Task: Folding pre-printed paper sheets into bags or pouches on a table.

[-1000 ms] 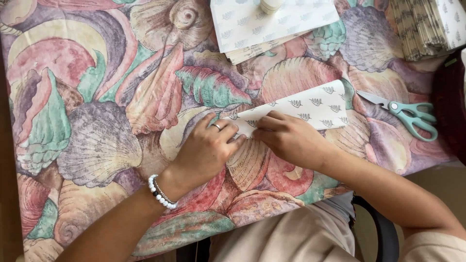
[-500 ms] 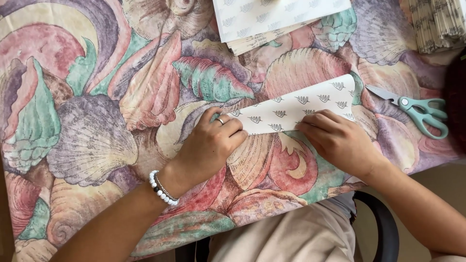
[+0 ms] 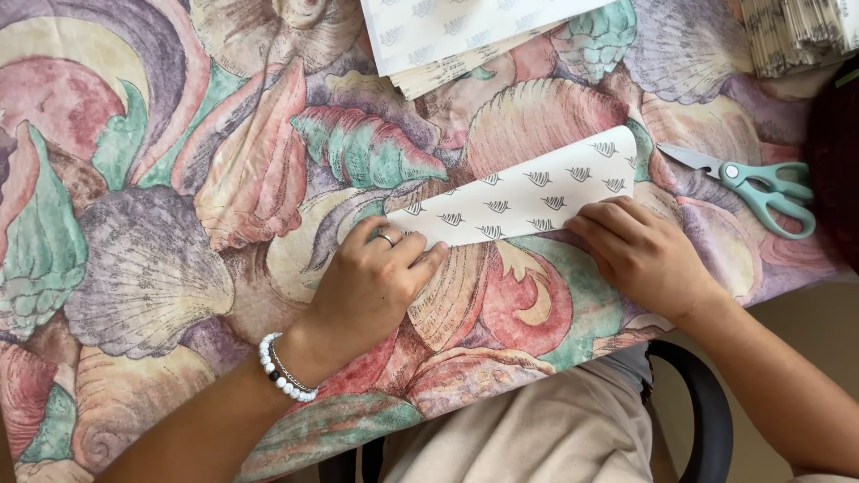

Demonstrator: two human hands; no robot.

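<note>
R hand is sitting further right along the paper strip vs 1.0 s ago, when both hands were bunched near the strip's left end; now they're spread apart, one per end. Strip is also looking flatter and longer on the cloth.

Strip: 1 pc, white w/ small grey leaf marks, lying on the shell-print tablecloth near the table's front edge. Long axis is running lower-left to upper-right, rounded end pointing up-right toward the scissors.

Count: 1 strip, 1 pair of scissors (teal handles, blades pointing left at the strip, just beside its right end, not touching as far as I can tell), 1 stack of same-print sheets at top centre, 1 pile of folded paper top right, exact no. of sheets can't tell.

L hand: palm down, fingers curled loosely, tips pressing on the strip's lower-left end; ring on one finger, white bead bracelet on the wrist. Not gripping, just pinning.

R hand: palm down, fingers half bent and together, tips pressing the strip's lower edge near its right end. Also pinning, nothing grasped. Both forearms are coming in from the bottom of the view.
</note>
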